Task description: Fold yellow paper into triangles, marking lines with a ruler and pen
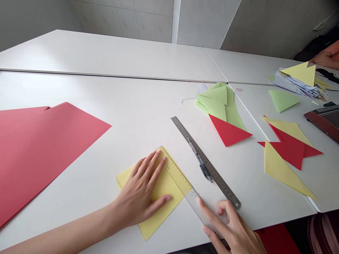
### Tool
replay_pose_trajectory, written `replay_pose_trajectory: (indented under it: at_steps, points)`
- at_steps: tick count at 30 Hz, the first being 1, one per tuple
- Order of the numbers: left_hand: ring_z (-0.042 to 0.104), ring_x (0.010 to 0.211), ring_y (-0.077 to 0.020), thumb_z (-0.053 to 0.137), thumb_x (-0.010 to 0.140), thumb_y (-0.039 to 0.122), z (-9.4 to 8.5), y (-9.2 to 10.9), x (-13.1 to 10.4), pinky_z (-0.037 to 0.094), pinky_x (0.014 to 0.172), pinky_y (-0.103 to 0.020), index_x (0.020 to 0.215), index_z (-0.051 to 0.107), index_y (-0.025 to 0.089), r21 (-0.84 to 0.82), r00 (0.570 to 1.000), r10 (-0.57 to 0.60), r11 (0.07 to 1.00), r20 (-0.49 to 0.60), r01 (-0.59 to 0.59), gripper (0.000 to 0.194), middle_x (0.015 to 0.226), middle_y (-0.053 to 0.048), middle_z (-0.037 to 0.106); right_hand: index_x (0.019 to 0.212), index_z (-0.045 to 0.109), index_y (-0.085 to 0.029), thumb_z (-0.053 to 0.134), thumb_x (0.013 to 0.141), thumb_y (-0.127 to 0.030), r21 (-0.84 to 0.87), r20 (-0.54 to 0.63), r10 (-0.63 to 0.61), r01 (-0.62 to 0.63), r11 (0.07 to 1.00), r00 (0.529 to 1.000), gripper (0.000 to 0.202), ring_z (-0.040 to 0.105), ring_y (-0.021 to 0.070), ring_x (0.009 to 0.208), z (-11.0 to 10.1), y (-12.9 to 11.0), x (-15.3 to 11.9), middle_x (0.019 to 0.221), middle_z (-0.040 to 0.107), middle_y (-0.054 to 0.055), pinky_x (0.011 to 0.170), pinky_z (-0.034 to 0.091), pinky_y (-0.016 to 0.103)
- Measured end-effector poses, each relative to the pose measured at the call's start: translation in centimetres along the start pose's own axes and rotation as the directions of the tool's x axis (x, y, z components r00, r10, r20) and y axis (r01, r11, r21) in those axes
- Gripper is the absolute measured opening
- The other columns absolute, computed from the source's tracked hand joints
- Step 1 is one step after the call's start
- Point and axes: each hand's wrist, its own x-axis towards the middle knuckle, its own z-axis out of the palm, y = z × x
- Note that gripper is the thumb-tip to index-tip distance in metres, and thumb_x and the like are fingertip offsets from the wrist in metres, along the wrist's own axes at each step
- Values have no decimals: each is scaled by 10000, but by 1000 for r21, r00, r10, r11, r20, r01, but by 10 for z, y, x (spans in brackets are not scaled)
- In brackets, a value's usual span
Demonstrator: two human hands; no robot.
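A yellow sheet of paper point(169, 204) lies at the front of the table, with a clear plastic ruler point(176, 167) along its right edge. My left hand point(143, 190) rests flat on the paper, fingers spread, fingertips reaching the upper end of the ruler. At the ruler's lower end is my right hand point(233, 225), its fingertips on or beside the plastic, index finger stretched out and thumb bent. A steel ruler point(212, 167) lies slantwise to the right, with a dark pen point(202, 165) against it.
Large red sheets point(60, 141) cover the left side. Green papers point(219, 102) and a red triangle point(229, 130) lie at the back right. Farther right are yellow and red pieces point(288, 155), a paper pile point(299, 79), a paper trimmer point(325, 120) and another person's arm point(327, 58).
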Motion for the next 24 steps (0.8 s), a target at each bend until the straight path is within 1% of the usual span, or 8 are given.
replay_pose_trajectory:
  at_steps: [7,16,24]
  points:
    - [127,1491,-318,434,924,633,-1,0,-1,194,1180,-458,1540,125,82,24,1000,10,1000,4,-10,882,1604,-179,147,1408,506,-366,284,1014,-433,4,-6,12,-12,1000,1000,457,563,76,535,0,-1,0,867,485,40,301,373,126]
    - [94,1497,-304,429,927,635,-1,-1,1,149,1191,-439,1538,126,69,29,1000,11,1000,16,-12,886,1609,-172,126,1419,491,-361,298,1012,-438,-16,-9,1,-1,1000,1000,457,540,66,512,1,0,0,866,473,37,298,361,121]
    - [101,1497,-307,427,927,635,0,-1,1,169,1185,-446,1543,104,86,28,1000,12,1000,10,-12,886,1607,-169,137,1423,493,-347,308,1011,-436,-2,-20,-1,1,1000,1000,460,502,63,486,1,-1,1,854,487,38,296,346,115]
